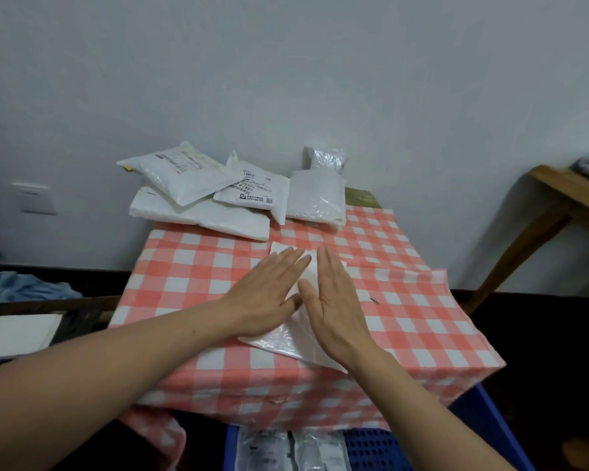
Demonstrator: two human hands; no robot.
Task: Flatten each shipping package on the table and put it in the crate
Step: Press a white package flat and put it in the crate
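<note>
- Pale wall behind; table (405,300) covered in a red-and-white checked cloth.
- White bubble mailer (286,339) lies mid-table on the cloth, towards the near side.
- Left hand (269,294) and right hand (334,300) press on it side by side, palms down, fingers straight; neither grasps anything.
- Judgement: the mailer is light, soft and slick. It may slide or puff back up, so pinch a near corner or edge to lift it.
- Pile of puffy packages (201,212) at the far edge.
- Blue crate (497,430) sits below the near edge with flat packages (269,450) inside.
</note>
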